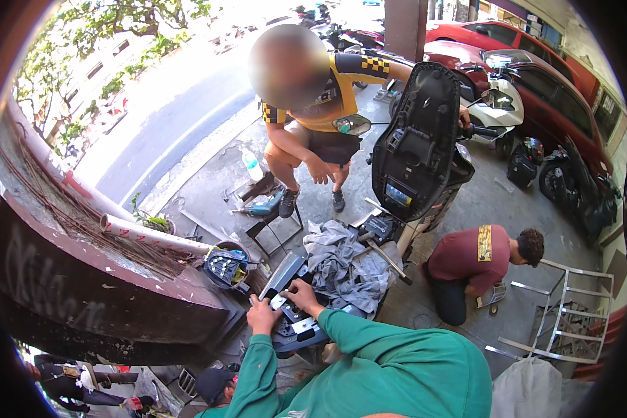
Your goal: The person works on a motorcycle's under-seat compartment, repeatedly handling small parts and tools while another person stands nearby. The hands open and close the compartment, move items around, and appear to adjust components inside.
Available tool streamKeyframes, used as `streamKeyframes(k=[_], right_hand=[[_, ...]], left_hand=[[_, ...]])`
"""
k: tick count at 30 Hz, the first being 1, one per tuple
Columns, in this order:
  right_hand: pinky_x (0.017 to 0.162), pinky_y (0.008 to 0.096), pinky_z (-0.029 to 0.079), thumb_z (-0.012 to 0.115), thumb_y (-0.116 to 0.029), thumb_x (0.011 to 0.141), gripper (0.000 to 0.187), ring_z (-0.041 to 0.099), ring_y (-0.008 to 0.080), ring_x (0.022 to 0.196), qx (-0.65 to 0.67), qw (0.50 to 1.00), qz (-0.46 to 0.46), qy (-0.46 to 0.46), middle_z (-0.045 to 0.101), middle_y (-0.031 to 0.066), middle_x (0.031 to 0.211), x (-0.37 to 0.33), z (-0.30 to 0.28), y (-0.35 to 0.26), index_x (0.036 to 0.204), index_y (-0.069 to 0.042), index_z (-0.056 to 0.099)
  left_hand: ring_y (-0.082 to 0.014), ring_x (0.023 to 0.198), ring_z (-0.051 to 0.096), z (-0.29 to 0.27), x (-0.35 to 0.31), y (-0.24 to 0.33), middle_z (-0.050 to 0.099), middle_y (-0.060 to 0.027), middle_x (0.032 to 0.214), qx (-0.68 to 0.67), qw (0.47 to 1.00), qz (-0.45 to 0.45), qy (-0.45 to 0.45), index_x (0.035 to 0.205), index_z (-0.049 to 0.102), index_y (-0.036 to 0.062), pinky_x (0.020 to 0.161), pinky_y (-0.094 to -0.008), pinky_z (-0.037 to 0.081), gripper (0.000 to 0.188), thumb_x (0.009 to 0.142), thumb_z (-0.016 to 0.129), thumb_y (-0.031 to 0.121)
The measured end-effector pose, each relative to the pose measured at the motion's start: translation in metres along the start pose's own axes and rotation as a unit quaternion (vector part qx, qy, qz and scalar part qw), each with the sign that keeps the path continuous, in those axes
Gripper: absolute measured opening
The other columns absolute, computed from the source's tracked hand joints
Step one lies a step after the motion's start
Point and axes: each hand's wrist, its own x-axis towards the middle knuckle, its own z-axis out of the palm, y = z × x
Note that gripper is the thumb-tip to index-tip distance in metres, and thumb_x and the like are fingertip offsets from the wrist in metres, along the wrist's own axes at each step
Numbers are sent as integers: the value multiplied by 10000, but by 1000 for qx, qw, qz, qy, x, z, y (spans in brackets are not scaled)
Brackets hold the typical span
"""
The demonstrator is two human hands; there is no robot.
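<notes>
My left hand (263, 318) is bent over a dark, angular part (301, 343) with metal plates on it, its fingers curled at the part's left side. What those fingers hold is hidden. Close by, my right hand (302, 297) pinches a small pale plate (279, 302) between thumb and fingers. A second pale metal piece (303, 325) lies on the dark part. Crumpled grey cloths (348, 261) are heaped just beyond my hands, against a scooter whose seat (418, 139) is raised.
A person in yellow and black (327, 104) reaches toward the raised seat. Another in maroon (467, 261) kneels at right by a metal frame (571, 313). A capped person (216, 386) is below my left arm. A bucket (228, 266) and teal power tool (265, 205) stand left of the cloths.
</notes>
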Motion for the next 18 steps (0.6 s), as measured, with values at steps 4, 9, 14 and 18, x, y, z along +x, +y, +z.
streamKeyframes(k=[4,9,14,18], right_hand=[[664,339,520,865,-325,795,407,644,175,729,4,999,15,-43,686,100,869,-4,-5,-2,922,10,670],[712,331,546,833,-240,840,307,678,171,774,113,993,-6,-35,714,105,877,3,-11,-1,934,12,684],[683,349,531,876,-290,796,350,642,161,739,34,998,19,-50,702,114,797,6,-6,3,853,-7,677],[799,310,552,838,-287,852,320,653,130,787,123,990,38,-55,736,60,881,-2,-2,3,927,-1,715]], left_hand=[[-360,943,716,-8,-4,8,518,-173,1349,-31,999,-26,8,1134,754,186,840,-453,578,522,678,858,417],[-356,1018,699,-14,-6,17,497,-160,1358,-42,995,-88,-7,1152,759,209,901,-442,567,531,674,868,413],[-378,1009,703,-8,-4,11,475,-154,1348,-65,995,-75,-14,1164,745,211,889,-473,576,505,705,863,386],[-382,1034,698,-7,-5,1,449,-162,1365,-96,993,-62,-32,1171,745,201,894,-481,573,498,719,863,372]])
